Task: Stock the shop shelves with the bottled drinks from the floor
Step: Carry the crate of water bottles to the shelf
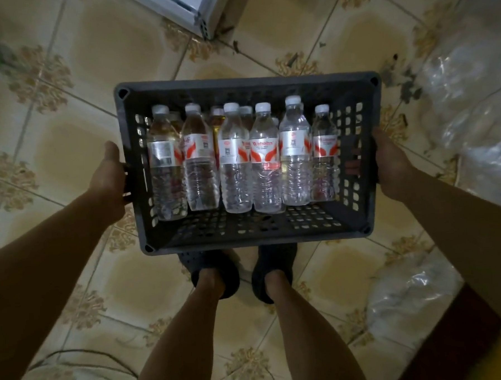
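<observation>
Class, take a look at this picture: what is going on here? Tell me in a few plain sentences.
A person stands on a tiled floor, holding a dark plastic crate in front of their shoes. The left hand grips the crate's left side and the right hand grips its right side. Water bottles with white caps stand upright inside, crowded toward the far wall. Crumpled clear plastic lies on the floor to the right.

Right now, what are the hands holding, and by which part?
The dark crate of water bottles: left hand grips its left side handle, right hand its right side handle.
</observation>
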Demonstrator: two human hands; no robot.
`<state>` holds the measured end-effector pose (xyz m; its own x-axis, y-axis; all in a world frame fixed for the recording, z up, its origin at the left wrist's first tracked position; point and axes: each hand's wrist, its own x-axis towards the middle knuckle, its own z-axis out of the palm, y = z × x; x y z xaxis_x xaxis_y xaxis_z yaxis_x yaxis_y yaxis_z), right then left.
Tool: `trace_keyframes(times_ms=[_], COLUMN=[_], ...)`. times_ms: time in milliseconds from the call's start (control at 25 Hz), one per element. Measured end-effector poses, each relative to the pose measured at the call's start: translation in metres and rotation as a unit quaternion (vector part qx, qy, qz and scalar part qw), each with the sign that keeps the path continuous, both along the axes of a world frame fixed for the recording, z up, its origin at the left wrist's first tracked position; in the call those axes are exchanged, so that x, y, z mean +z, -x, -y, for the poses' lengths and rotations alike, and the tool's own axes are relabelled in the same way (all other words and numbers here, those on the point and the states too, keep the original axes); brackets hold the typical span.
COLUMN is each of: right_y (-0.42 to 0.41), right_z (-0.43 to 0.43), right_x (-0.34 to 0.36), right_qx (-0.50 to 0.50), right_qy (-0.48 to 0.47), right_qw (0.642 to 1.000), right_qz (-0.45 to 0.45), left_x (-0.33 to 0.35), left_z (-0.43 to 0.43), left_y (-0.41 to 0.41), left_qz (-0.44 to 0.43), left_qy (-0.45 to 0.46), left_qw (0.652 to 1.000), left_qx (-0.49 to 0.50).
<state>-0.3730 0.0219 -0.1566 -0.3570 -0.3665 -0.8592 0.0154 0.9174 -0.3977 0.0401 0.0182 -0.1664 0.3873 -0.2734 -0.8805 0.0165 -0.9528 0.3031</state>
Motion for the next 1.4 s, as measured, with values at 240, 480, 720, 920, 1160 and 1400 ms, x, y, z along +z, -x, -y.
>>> trace_keyframes(times_ms=[240,480,720,920,1160,1400], right_y=[0.012,0.003,0.008,0.009,0.008,0.008], right_z=[0.005,0.015,0.020,0.018,0.014,0.018], right_x=[-0.012,-0.027,-0.023,-0.022,-0.039,-0.025], right_qx=[0.021,0.025,0.056,0.054,0.015,0.035], right_qy=[-0.008,-0.049,-0.088,-0.091,-0.077,-0.089], right_qw=[0.998,0.998,0.992,0.991,0.997,0.994], right_qz=[0.055,0.041,0.070,0.078,0.015,0.056], left_x=[-0.004,-0.016,-0.030,-0.034,-0.042,-0.023], left_z=[0.009,0.015,0.017,0.013,0.008,0.008], left_y=[-0.007,-0.011,-0.018,-0.010,-0.007,-0.001], left_qz=[-0.156,-0.226,-0.230,-0.176,-0.144,-0.148], left_qy=[0.024,0.012,-0.019,-0.002,0.018,0.028], left_qw=[0.987,0.974,0.973,0.984,0.988,0.988], left_qx=[-0.015,0.002,-0.019,0.005,0.052,-0.031])
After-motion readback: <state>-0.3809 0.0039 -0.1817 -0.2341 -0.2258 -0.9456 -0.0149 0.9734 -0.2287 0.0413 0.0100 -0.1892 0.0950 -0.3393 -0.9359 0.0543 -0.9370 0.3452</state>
